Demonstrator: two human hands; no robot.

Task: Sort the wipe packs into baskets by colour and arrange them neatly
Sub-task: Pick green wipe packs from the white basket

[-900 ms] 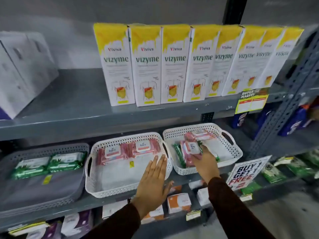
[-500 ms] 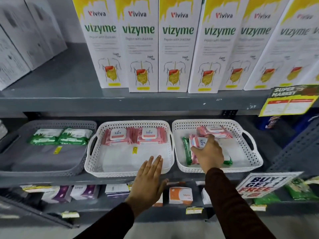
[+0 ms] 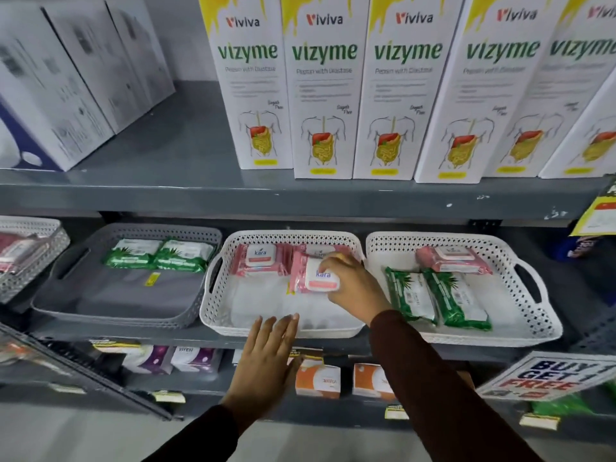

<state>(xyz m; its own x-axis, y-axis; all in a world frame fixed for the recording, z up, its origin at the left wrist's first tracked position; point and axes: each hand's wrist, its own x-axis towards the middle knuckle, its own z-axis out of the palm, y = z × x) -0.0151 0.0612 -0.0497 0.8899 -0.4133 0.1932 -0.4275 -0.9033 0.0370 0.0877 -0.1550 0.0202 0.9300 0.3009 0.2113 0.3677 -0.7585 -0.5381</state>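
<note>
My right hand (image 3: 353, 288) grips a pink wipe pack (image 3: 313, 274) over the middle white basket (image 3: 218, 315), just in front of two pink packs (image 3: 258, 260) lined up at its back. My left hand (image 3: 266, 353) lies flat and open against that basket's front rim. The right white basket (image 3: 533, 323) holds two green packs (image 3: 436, 300) and one pink pack (image 3: 453, 260). The grey basket (image 3: 110, 315) on the left holds two green packs (image 3: 160, 253) at its back.
A row of tall white Vizyme boxes (image 3: 323, 95) stands on the shelf above, with white cartons (image 3: 66, 78) to their left. Another basket (image 3: 30, 258) with pink packs sits at far left. Small boxes (image 3: 316, 381) and a promotional sign (image 3: 546, 375) occupy the lower shelf.
My right hand lifted a pink pack out of the right basket and carried it left into the middle basket. The camera moved closer and lower. My left hand stayed at the basket's front rim.
</note>
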